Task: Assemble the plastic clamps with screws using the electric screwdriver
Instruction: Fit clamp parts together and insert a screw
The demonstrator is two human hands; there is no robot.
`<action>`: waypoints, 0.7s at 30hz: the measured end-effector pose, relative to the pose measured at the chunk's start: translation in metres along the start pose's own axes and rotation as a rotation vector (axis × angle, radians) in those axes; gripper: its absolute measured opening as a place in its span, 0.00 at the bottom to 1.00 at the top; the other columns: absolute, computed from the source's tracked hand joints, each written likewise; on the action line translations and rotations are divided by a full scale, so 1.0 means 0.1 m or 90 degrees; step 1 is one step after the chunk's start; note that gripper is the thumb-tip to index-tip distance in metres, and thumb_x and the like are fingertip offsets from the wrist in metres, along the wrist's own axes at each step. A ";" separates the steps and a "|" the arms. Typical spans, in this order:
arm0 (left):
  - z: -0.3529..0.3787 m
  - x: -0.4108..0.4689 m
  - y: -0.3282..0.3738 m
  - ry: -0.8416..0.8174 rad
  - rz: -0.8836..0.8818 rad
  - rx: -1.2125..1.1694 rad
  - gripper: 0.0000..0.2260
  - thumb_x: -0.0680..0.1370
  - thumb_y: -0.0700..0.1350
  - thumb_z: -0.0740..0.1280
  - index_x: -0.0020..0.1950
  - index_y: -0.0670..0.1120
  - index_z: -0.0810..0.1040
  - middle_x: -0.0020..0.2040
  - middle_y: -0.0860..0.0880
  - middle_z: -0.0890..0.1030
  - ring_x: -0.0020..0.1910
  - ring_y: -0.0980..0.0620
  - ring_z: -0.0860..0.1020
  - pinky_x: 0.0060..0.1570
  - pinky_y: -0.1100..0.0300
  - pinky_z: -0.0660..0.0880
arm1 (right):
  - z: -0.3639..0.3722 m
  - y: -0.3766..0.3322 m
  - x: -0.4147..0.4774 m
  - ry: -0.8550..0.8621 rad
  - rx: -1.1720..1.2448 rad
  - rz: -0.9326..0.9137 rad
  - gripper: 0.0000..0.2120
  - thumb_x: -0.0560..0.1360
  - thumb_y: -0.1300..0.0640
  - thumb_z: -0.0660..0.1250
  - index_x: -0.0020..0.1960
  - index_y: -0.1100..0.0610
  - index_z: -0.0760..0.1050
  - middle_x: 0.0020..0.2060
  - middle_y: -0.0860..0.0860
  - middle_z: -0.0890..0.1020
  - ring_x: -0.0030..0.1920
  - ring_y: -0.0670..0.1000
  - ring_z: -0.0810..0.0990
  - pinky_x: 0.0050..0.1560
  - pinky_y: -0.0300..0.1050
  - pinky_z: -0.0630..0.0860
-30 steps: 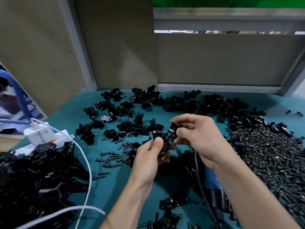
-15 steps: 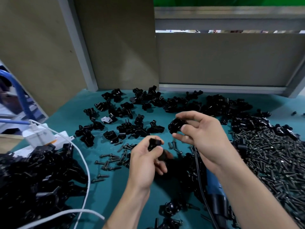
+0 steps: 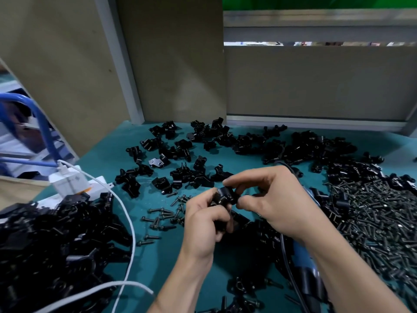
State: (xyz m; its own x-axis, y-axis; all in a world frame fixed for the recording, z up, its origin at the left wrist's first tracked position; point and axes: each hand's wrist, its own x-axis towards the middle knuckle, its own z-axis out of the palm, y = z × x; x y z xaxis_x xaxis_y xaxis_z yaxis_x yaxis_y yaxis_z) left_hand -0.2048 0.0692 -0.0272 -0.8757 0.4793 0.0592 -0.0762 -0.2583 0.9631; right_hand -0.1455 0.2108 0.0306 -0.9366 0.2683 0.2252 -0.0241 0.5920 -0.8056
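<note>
Across the teal bench mat (image 3: 158, 267) in front of you, most of the work is still waiting. There is a big heap of black plastic clamp parts (image 3: 45, 245) at your left, a wide pile of dark metal screws (image 3: 372, 222) at your right, and loose black clamp halves (image 3: 293, 147) along the back. The blue electric screwdriver (image 3: 302, 256) lies on the mat under your right forearm, untouched, so I judge this unit has no screw driven yet. Your left hand (image 3: 203, 224) curls round one half; your right hand (image 3: 277, 204) pinches the other between thumb and forefinger. The small black clamp (image 3: 225, 196) sits between them, above the mat's middle. Half a second ago your hands were apart, each with its own piece; now they've met.
</note>
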 end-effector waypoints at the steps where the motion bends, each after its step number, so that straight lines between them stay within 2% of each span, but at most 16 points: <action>1: 0.00 0.00 0.00 -0.007 0.001 -0.011 0.06 0.60 0.36 0.63 0.35 0.41 0.74 0.26 0.43 0.69 0.22 0.51 0.65 0.21 0.65 0.57 | 0.00 0.00 0.00 -0.002 0.006 0.001 0.24 0.71 0.66 0.76 0.51 0.35 0.85 0.45 0.38 0.87 0.47 0.43 0.86 0.53 0.46 0.82; 4: 0.02 -0.02 -0.01 -0.009 0.009 -0.047 0.07 0.59 0.34 0.61 0.35 0.40 0.73 0.27 0.48 0.66 0.23 0.53 0.62 0.21 0.66 0.61 | 0.03 0.00 0.00 -0.002 0.015 -0.012 0.21 0.71 0.66 0.76 0.50 0.39 0.86 0.46 0.38 0.87 0.51 0.43 0.85 0.56 0.50 0.81; 8: 0.04 0.01 -0.05 0.037 -0.021 -0.097 0.18 0.58 0.35 0.60 0.46 0.32 0.71 0.28 0.50 0.62 0.24 0.53 0.59 0.22 0.65 0.59 | 0.12 -0.04 -0.01 -0.040 0.082 -0.028 0.19 0.74 0.69 0.71 0.53 0.46 0.85 0.50 0.39 0.87 0.57 0.41 0.84 0.62 0.47 0.79; 10: 0.02 0.02 -0.05 0.045 -0.052 -0.145 0.15 0.58 0.35 0.60 0.43 0.35 0.72 0.26 0.50 0.62 0.22 0.53 0.58 0.22 0.64 0.58 | 0.14 -0.04 -0.01 -0.053 0.082 -0.030 0.19 0.76 0.68 0.70 0.56 0.46 0.84 0.52 0.38 0.86 0.58 0.39 0.83 0.64 0.46 0.78; 13: 0.02 0.02 -0.02 0.022 -0.085 -0.214 0.08 0.58 0.35 0.60 0.32 0.43 0.75 0.24 0.48 0.63 0.19 0.54 0.58 0.22 0.64 0.58 | 0.14 -0.03 -0.01 -0.039 0.049 -0.028 0.18 0.77 0.66 0.70 0.57 0.44 0.84 0.52 0.37 0.86 0.59 0.38 0.82 0.63 0.44 0.78; 15: 0.02 0.02 -0.01 -0.008 -0.095 -0.238 0.10 0.59 0.35 0.59 0.34 0.43 0.77 0.24 0.48 0.63 0.19 0.55 0.56 0.22 0.64 0.54 | 0.16 -0.04 -0.01 0.008 0.103 -0.025 0.20 0.76 0.69 0.71 0.55 0.45 0.85 0.50 0.40 0.87 0.56 0.40 0.84 0.59 0.41 0.80; 17: 0.00 0.03 0.00 -0.019 -0.099 -0.248 0.17 0.59 0.35 0.59 0.46 0.41 0.76 0.25 0.47 0.64 0.20 0.55 0.57 0.22 0.63 0.52 | 0.17 -0.04 -0.01 0.066 0.233 0.010 0.20 0.75 0.71 0.72 0.54 0.46 0.85 0.49 0.44 0.88 0.53 0.43 0.86 0.53 0.39 0.82; 18: -0.01 0.04 -0.01 -0.015 -0.091 -0.242 0.19 0.59 0.35 0.59 0.49 0.42 0.73 0.27 0.47 0.65 0.21 0.55 0.58 0.22 0.63 0.53 | 0.16 -0.04 -0.01 0.083 0.303 0.047 0.19 0.75 0.71 0.72 0.55 0.48 0.85 0.48 0.47 0.88 0.50 0.45 0.86 0.50 0.38 0.82; 21: -0.03 0.03 -0.03 -0.012 -0.014 -0.129 0.17 0.61 0.35 0.61 0.48 0.46 0.73 0.32 0.47 0.67 0.26 0.54 0.61 0.24 0.63 0.59 | 0.12 -0.04 0.00 0.061 0.422 0.177 0.15 0.74 0.68 0.74 0.58 0.54 0.84 0.40 0.52 0.87 0.37 0.48 0.83 0.44 0.39 0.82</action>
State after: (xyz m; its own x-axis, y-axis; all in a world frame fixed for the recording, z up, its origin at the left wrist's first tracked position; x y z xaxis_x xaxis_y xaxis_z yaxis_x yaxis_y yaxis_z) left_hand -0.2088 0.0690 -0.0305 -0.8639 0.5016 0.0458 -0.1911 -0.4106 0.8916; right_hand -0.1497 0.1989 0.0270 -0.9049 0.4254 -0.0130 -0.0257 -0.0852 -0.9960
